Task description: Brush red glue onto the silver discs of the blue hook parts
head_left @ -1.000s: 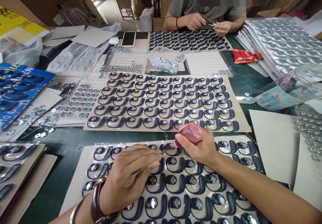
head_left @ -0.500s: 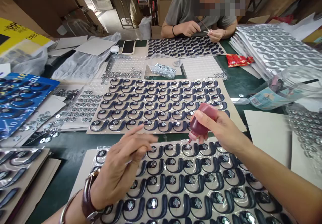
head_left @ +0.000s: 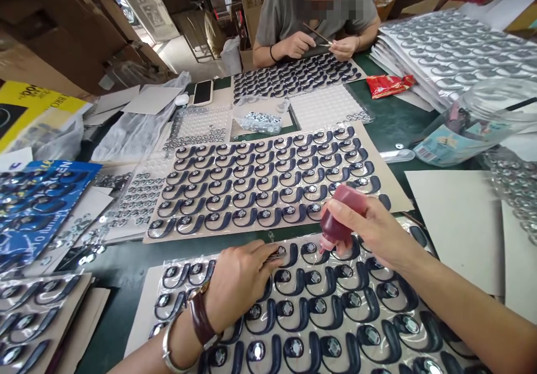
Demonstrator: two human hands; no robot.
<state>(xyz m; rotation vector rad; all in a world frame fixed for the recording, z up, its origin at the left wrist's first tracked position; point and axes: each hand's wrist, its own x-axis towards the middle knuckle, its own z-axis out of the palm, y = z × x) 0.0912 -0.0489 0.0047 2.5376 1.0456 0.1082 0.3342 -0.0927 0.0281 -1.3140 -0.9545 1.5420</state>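
Observation:
My right hand (head_left: 377, 225) is wrapped round a small squeeze bottle (head_left: 342, 211) of red liquid, tilted with its nozzle down just above the top row of the near card. My left hand (head_left: 241, 273) rests over the same row, its fingers drawn together at one round end; something shiny shows at the fingertips, too small to name. Beneath both hands lies the near card (head_left: 140, 307), bearing rows of dark hook-shaped pieces (head_left: 329, 312) with shiny round metal centres under clear film.
Behind lies a second card (head_left: 394, 186) of similar pieces. Trays of small metal discs (head_left: 140, 195) stand left, and a clear plastic jar (head_left: 457, 133) lies right. Across the table a co-worker's hands (head_left: 300, 45) hold a thin stick over another card. A phone (head_left: 203, 92) lies at the back.
My left hand has moved right and down onto the top row, its fingers drawing together. My right hand keeps the bottle tilted over that row. The view has turned slightly.

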